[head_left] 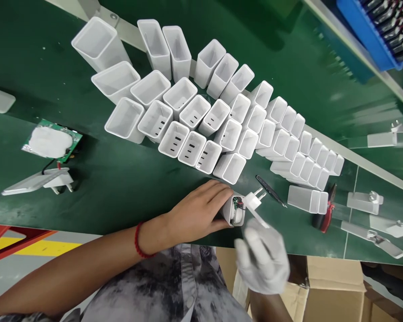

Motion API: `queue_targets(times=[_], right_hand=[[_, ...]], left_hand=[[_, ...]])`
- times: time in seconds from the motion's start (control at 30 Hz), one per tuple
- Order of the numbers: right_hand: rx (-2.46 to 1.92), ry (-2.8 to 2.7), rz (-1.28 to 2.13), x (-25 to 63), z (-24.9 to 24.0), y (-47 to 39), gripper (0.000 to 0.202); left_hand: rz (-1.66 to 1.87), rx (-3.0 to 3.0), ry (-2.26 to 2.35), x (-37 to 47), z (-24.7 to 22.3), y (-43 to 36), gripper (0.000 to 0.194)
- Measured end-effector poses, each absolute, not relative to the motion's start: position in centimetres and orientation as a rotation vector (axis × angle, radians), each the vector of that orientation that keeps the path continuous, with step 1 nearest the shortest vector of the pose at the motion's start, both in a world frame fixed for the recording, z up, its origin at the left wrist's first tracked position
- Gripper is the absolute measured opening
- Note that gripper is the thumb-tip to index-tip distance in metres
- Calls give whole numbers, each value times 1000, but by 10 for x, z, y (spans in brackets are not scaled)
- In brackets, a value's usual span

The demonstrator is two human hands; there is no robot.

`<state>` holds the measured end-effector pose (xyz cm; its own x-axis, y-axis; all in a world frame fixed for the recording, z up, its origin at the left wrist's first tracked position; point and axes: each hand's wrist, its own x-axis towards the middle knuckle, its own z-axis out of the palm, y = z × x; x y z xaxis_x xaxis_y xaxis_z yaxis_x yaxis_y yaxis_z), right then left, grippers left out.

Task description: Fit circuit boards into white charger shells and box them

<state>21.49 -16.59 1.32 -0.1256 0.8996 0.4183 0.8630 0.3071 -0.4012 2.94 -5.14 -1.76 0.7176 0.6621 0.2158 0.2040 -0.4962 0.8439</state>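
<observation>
My left hand (201,208), bare with a red string bracelet at the wrist, is wrapped round a white charger housing (227,210) near the table's front edge. In the housing's open end, a green circuit board (237,206) with wires and white filler shows. Just beyond that end stands a white end cap with a two-pin plug (254,200), its plate tilted. My right hand (263,255), in a white glove, is close below the cap's plate; motion smears its fingers, and whether they touch the plate is unclear. Black tweezers (271,191) lie beyond the plug.
Rows of open white housings (152,118) stand across the green table (127,179). At left lies a circuit board with white filler (50,142), wired to a plug cap (58,177). Red-handled pliers (327,214) and more plug caps (366,202) lie right. Cardboard boxes (334,286) stand below.
</observation>
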Motion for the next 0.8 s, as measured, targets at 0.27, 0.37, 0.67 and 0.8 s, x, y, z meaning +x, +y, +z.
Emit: queue_targets(times=[0.27, 0.37, 0.67, 0.8], right_hand=[[-1660, -2067, -251, 192, -11, -151, 86], [-1660, -2061, -290, 194, -16, -147, 87], [-1660, -1881, -375, 201, -8, -154, 79], [-1710, -1863, -197, 202, -17, -161, 76]], left_hand=[[633, 2120, 642, 27, -18, -54, 45], [591, 2136, 629, 21, -10, -55, 53], [671, 2165, 766, -13, -10, -68, 39], [724, 2199, 684, -18, -22, -71, 35]])
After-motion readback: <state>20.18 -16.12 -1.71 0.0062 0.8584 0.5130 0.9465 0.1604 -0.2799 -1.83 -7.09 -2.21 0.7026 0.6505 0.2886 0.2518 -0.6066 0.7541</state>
